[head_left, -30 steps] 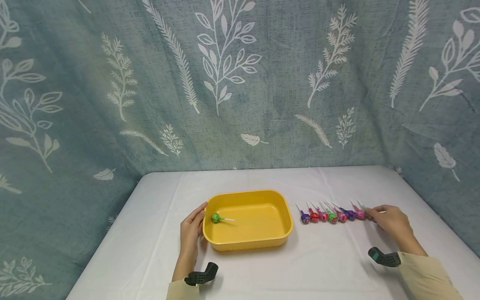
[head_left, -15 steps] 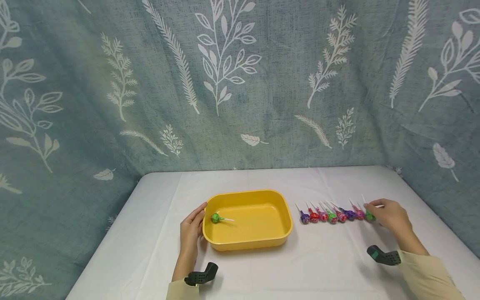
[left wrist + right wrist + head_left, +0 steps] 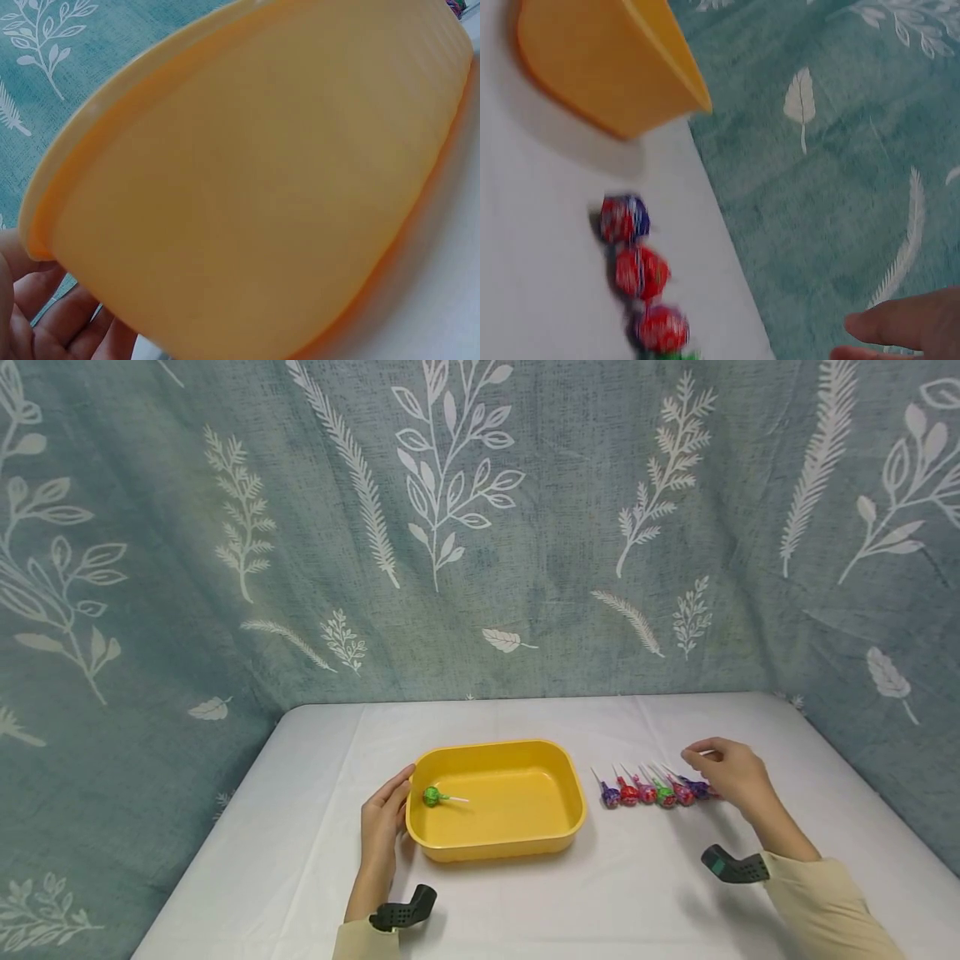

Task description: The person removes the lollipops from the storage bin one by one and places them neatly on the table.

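My left hand (image 3: 382,827) holds the left end of a yellow plastic tray (image 3: 495,852), its fingers at the rim and outer wall; the left wrist view shows the thumb and curled fingers (image 3: 67,322) there. Inside the tray lies a green-wrapped lollipop (image 3: 432,796), stick pointing right. My right hand (image 3: 731,772) hovers over the right part of a row of lollipops (image 3: 665,796), fingertips close together. In the right wrist view its fingers (image 3: 900,322) show at the lower right; I cannot tell whether they pinch anything. The row's right end is hidden behind this hand.
The row has purple, red, pink and green wrappers, sticks pointing away, just right of the tray. A white cloth (image 3: 525,910) covers the table. Patterned green-blue fabric (image 3: 480,635) hangs behind and along both sides.
My right hand has moved left and slightly away from the row's right end, where it was at a green lollipop that is now out of sight. The left hand and tray have stayed put.
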A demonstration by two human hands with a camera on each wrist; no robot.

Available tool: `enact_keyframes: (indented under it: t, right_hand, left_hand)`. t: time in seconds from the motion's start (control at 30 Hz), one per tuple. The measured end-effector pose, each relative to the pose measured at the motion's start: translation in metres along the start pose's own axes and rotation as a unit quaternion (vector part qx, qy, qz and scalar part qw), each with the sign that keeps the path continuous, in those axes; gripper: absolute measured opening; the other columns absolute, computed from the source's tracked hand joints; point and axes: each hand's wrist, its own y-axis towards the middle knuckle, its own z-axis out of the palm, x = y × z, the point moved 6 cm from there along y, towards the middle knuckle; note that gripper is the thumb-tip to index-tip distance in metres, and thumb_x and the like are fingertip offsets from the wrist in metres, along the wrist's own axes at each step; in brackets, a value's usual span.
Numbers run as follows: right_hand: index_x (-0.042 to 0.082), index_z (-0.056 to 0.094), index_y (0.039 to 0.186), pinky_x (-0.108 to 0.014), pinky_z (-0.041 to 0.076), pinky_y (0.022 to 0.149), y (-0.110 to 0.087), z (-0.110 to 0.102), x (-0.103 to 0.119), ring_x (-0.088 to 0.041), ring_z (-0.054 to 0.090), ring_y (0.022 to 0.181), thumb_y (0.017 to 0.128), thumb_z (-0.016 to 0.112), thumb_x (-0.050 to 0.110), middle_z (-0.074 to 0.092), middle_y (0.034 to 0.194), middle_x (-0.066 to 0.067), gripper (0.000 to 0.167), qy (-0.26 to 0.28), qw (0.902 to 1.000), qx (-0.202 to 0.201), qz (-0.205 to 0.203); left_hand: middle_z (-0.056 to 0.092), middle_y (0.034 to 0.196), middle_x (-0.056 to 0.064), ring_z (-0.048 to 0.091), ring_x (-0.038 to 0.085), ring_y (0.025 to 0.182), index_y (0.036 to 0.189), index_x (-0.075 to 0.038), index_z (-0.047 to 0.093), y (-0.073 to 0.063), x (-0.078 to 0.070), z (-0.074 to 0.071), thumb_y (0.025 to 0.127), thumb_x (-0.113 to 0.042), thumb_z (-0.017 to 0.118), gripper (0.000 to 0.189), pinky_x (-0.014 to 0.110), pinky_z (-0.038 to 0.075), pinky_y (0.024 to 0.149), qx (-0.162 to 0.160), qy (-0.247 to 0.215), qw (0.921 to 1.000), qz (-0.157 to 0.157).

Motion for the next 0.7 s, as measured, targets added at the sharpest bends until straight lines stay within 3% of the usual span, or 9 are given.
enact_keyframes:
  t: [0.27,0.47,0.7]
  right_hand:
    - [-0.005,0.061,0.115,-0.039,0.056,0.063,-0.006,0.031,0.065,-0.033,0.061,0.086,0.097,0.057,0.031,0.063,0.098,-0.019,0.041,0.042,0.9965,0.039,-0.062]
    - [-0.002,0.063,0.114,-0.038,0.059,0.065,-0.001,0.061,0.103,-0.027,0.061,0.082,0.096,0.060,0.026,0.064,0.098,-0.016,0.033,0.060,0.9929,0.073,-0.072]
    - [-0.001,0.064,0.112,-0.035,0.059,0.063,0.007,0.095,0.145,-0.029,0.063,0.082,0.096,0.061,0.019,0.065,0.096,-0.013,0.026,0.074,0.9842,0.122,-0.105]
  left_hand:
    - [0.058,0.134,0.004,0.056,0.017,0.120,0.127,-0.013,0.065,0.000,0.000,-0.001,0.097,-0.023,0.058,0.033,0.021,0.049,0.090,0.001,0.003,1.0000,0.001]
    - [0.057,0.134,0.003,0.054,0.016,0.121,0.127,-0.012,0.065,-0.001,-0.001,0.001,0.096,-0.025,0.060,0.034,0.021,0.049,0.091,0.006,-0.005,1.0000,0.004]
    - [0.058,0.134,0.004,0.055,0.017,0.121,0.126,-0.011,0.066,-0.002,0.000,0.000,0.095,-0.025,0.060,0.034,0.021,0.049,0.091,0.001,-0.008,1.0000,0.004]
